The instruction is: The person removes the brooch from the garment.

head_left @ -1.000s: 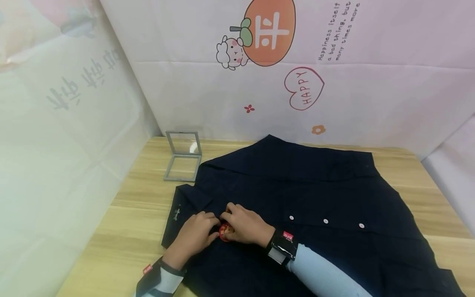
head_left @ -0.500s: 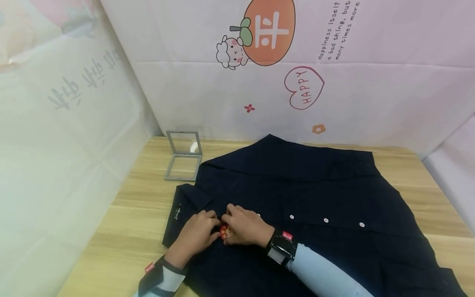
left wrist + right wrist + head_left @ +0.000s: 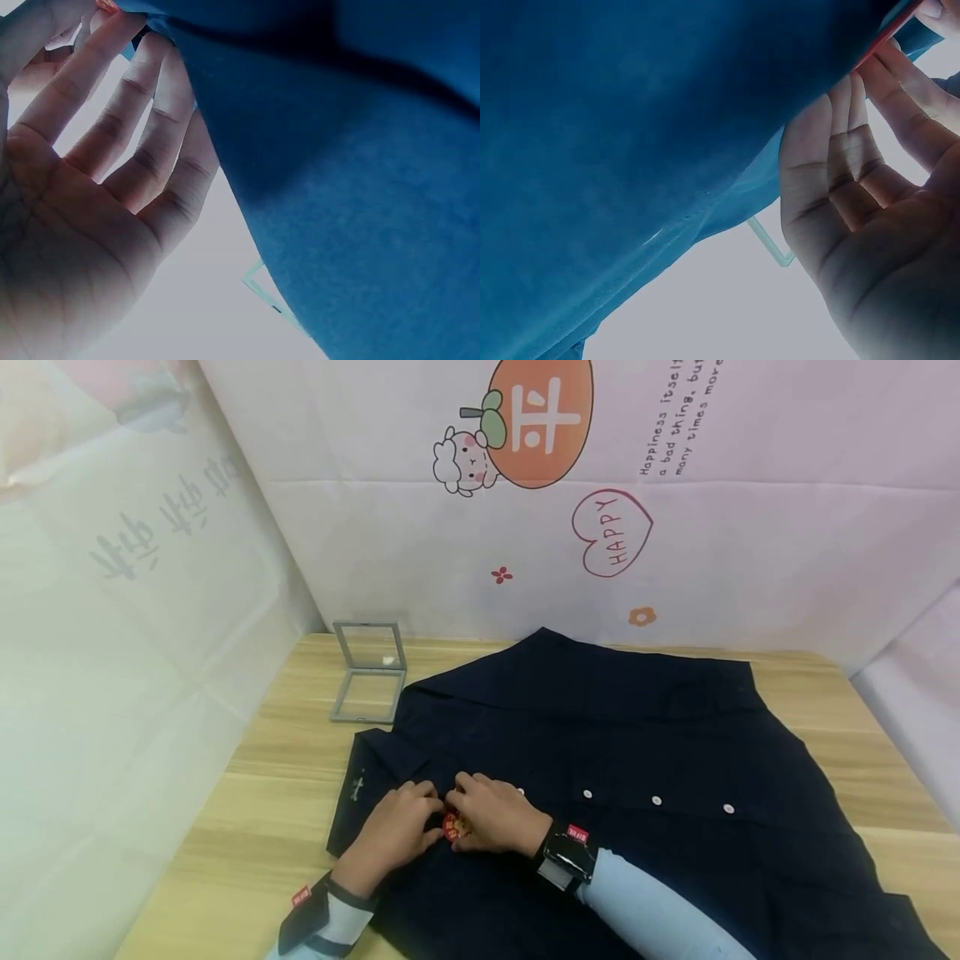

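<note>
A navy button-up shirt (image 3: 637, 743) lies spread on the table, with a row of white buttons. On it, toward the collar end, is a small round red badge (image 3: 452, 827) with gold markings. My right hand (image 3: 491, 814) grips the badge's right side between thumb and fingers. From the other side my left hand (image 3: 397, 827) reaches in, its curled fingers and thumb at the badge's left edge. The fingertips of my left hand (image 3: 112, 142) touch the cloth in the left wrist view. In the right wrist view the badge (image 3: 887, 36) shows as a thin red edge at the fingertips.
A clear grey-framed case (image 3: 367, 685) stands hinged open behind the collar. A small silver cross-shaped ornament (image 3: 357, 788) sits on the collar point. Printed white sheets (image 3: 420, 552) rise behind and left of the wooden table (image 3: 247, 827).
Both hands stay at the badge with barely visible finger shifts. The whole head view has moved slightly.
</note>
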The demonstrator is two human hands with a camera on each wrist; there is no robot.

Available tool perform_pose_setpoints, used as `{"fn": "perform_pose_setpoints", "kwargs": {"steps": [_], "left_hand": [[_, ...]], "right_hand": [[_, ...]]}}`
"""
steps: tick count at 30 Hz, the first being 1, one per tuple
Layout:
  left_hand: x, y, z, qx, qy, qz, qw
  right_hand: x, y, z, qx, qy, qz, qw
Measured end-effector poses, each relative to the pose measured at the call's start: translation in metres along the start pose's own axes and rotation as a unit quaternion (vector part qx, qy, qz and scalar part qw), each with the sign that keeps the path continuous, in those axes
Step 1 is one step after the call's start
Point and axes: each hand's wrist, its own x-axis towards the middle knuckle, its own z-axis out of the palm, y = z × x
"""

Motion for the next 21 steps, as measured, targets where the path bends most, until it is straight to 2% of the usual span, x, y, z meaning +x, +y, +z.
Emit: {"fn": "perform_pose_setpoints", "kwargs": {"steps": [9, 16, 21], "left_hand": [[-0.0013, 0.0007, -0.0014, 0.013, 0.001, 0.018, 0.9998], [-0.0019, 0.0017, -0.0019, 0.002, -0.010, 0.015, 0.9998], [-0.0023, 0.0027, -0.0032, -0.003, -0.007, 0.019, 0.9998]], "right_hand": [[0.0000, -0.0004, -0.0001, -0.007, -0.002, -0.012, 0.9999], [-0.0022, 0.0020, -0.0002, 0.043, 0.013, -0.048, 0.9978], [-0.0042, 0.0039, -0.0016, 0.057, 0.007, -0.068, 0.9960]]}}
